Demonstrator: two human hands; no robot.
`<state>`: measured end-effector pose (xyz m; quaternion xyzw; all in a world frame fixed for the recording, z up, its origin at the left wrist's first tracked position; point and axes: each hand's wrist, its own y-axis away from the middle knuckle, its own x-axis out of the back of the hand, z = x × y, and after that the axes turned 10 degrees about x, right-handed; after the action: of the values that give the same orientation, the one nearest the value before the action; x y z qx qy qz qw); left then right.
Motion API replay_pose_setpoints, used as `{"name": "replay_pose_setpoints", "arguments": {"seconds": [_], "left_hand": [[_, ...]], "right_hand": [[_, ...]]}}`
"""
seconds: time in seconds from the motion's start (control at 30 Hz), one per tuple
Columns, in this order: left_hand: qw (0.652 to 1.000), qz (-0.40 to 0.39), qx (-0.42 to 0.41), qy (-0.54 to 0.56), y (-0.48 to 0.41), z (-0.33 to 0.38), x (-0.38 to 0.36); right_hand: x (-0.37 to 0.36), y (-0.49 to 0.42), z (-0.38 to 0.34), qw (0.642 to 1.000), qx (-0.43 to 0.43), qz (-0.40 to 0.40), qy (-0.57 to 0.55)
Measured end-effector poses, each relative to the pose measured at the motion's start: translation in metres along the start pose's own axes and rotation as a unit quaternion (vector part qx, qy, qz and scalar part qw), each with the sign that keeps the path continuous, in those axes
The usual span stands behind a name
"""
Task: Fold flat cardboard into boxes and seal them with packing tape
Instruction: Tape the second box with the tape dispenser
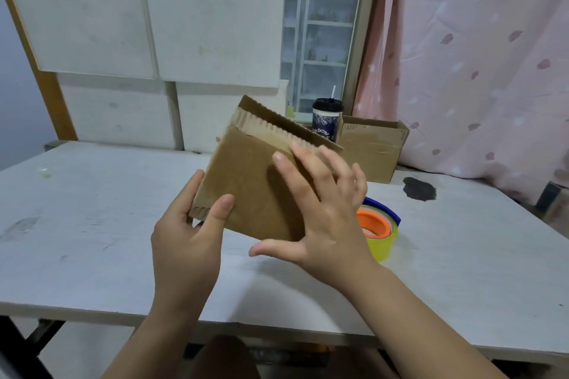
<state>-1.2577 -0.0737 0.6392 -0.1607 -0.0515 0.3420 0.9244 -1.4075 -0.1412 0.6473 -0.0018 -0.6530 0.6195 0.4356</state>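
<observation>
Flat cardboard is up in the air over the middle of the desk, tilted and not resting on it. Left hand pinches its lower-left corner, thumb on the near face and fingers curled behind. That's the anchor so the sheet doesn't swing. Right hand is spread flat with straight fingers on the near face just below the flap crease, gripping nothing; my guess is it's pressing to break the crease or push the sleeve open. The top flap with the corrugated edge sticks up past the fingertips, not folded yet. My read: early in the fold, no tape visible on this piece. Tape roll sits on the desk toward the right edge, partly hidden behind the right hand, near enough to grab once the flaps are shut. Open box stands at the far edge toward the right corner, with a cup and straw just beside it, both clear of the working zone.
</observation>
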Motion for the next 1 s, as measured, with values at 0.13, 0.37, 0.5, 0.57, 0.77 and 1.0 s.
{"name": "replay_pose_setpoints", "arguments": {"seconds": [0.13,0.37,0.5,0.57,0.77,1.0], "left_hand": [[0.999,0.015,0.004,0.050,0.007,-0.006,-0.002],[0.994,-0.038,-0.063,0.084,0.006,0.006,0.007],[0.960,0.031,-0.274,-0.045,0.011,0.024,0.007],[0.938,0.055,-0.335,-0.072,0.010,0.024,0.005],[0.882,0.033,-0.437,-0.175,0.006,0.024,-0.003],[0.894,0.066,-0.392,-0.205,0.006,0.020,-0.007]], "right_hand": [[0.009,-0.003,0.000,0.957,-0.149,0.121,-0.219],[0.005,0.002,0.020,0.634,-0.418,0.153,-0.632],[0.000,0.006,0.019,0.525,-0.415,0.156,-0.726],[-0.005,0.007,0.016,0.492,-0.429,0.141,-0.744],[-0.022,0.016,0.009,0.455,-0.490,0.082,-0.739],[-0.018,0.018,0.022,0.574,-0.491,0.034,-0.654]]}}
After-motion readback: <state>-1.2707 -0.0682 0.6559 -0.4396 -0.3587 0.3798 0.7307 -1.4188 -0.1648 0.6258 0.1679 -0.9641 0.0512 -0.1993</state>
